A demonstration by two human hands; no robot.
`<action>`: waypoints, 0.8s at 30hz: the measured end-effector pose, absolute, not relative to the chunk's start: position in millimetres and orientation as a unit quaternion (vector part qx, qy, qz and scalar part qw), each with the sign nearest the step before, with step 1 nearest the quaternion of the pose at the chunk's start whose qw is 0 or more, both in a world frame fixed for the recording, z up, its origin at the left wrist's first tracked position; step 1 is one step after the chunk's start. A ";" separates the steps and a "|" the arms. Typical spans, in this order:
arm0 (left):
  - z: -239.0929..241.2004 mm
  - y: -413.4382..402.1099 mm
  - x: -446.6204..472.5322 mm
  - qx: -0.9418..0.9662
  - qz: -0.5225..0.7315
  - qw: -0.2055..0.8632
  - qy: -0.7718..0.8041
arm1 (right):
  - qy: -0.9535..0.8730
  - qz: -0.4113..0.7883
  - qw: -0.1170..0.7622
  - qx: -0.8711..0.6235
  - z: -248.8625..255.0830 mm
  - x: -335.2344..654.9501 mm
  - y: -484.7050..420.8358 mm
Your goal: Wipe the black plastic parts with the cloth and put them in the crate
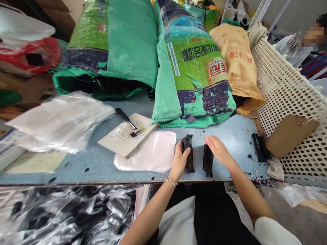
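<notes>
My left hand (pixel 179 160) is closed around a black plastic part (pixel 188 153) standing on the blue table (pixel 230 136) near its front edge. Just to the right stands a second black plastic part (pixel 207 161). My right hand (pixel 217 148) rests on top of it with fingers together, gripping its upper end. A pale plastic bag (pixel 149 151) lies flat immediately left of my left hand.
Large green woven sacks (pixel 194 68) and a tan sack (pixel 236 58) lie across the table's back. A brush (pixel 129 122) rests on a card. Clear bags (pixel 61 120) pile at left, another black part (pixel 259 146) by a perforated white panel (pixel 286 88). Another person sits at the far right.
</notes>
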State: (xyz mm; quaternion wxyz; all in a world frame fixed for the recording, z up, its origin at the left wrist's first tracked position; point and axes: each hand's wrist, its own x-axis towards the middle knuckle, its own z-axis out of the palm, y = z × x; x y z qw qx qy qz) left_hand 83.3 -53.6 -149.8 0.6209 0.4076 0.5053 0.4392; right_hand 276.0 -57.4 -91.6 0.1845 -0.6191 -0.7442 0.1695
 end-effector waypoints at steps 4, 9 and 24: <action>-183.1 -68.3 101.5 0.588 0.397 0.509 0.487 | -0.722 0.056 0.018 -0.690 -94.8 311.0 54.5; -187.2 -76.2 101.1 0.707 0.380 0.381 0.460 | -0.713 0.048 -0.013 -0.700 -70.8 293.1 168.4; 24.8 264.7 52.1 0.478 0.577 0.392 0.534 | -0.707 -0.181 0.255 -0.635 53.2 331.4 196.0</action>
